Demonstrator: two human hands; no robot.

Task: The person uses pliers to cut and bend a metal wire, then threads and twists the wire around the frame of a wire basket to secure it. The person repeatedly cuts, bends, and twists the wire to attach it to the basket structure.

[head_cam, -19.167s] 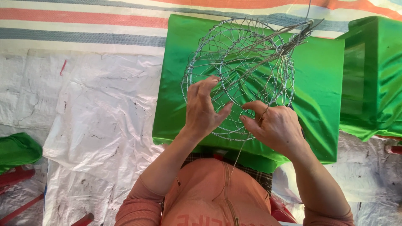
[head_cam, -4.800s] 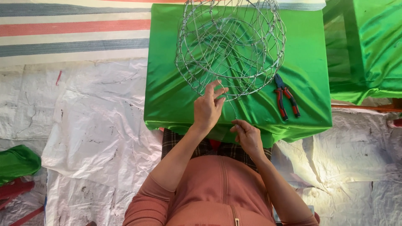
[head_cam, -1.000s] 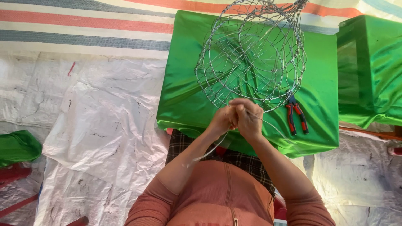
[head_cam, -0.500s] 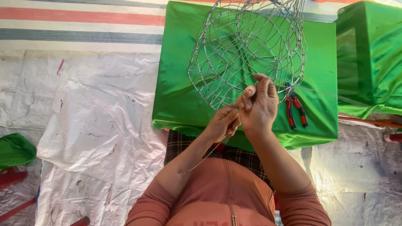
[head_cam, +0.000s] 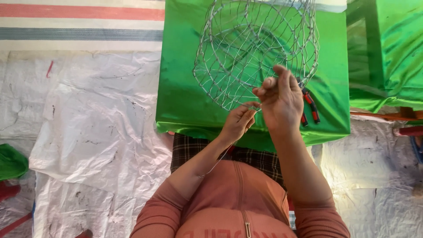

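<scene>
Pinching a thin wire strand (head_cam: 220, 158) between my left hand (head_cam: 238, 123) fingertips at the near rim of the wire basket (head_cam: 255, 48) on the green table (head_cam: 180, 88), my right hand (head_cam: 282, 99) grips beside it; I'd judge steady tension keeps each twist tight.

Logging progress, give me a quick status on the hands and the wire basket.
Left hand pinching a thin wire at the wire basket rim. Right hand raised beside it, fingertips together. Red-handled pliers on the green cloth, partly behind the right hand.
</scene>
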